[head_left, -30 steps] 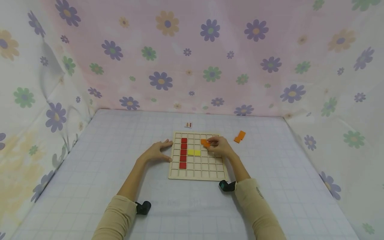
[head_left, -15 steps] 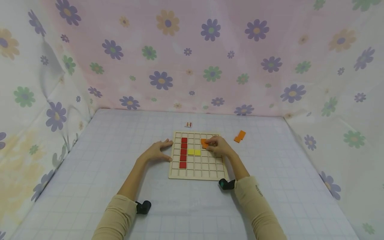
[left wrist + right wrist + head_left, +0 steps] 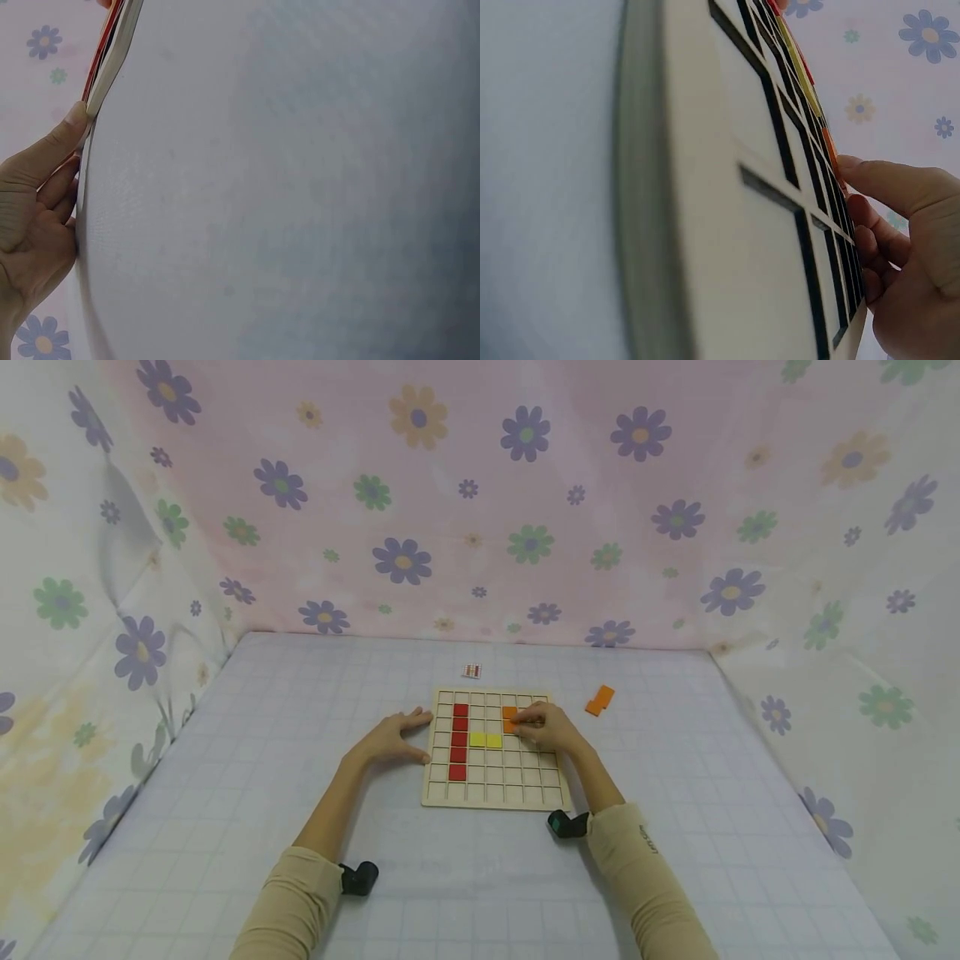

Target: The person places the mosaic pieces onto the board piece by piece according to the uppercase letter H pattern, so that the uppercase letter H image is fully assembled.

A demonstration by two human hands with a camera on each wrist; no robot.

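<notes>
A wooden grid board lies on the table. My right hand pinches an orange square tile at a cell, directly below another orange tile. In the right wrist view, the thumb touches the orange piece at the board's surface, the other fingers bent beneath it. Several red tiles form a column on the left, with two yellow tiles side by side to their right. Along the board's left edge, my left hand rests with thumb and fingers spread, touching it.
Loose overlapping orange tiles lie right of the board. A small printed card sits behind it. Flowered cloth hangs at the back and sides of the table.
The orange tile in my right hand has shifted slightly left and turned square with the cell under the other orange tile. My left hand stays put at the board's edge.
</notes>
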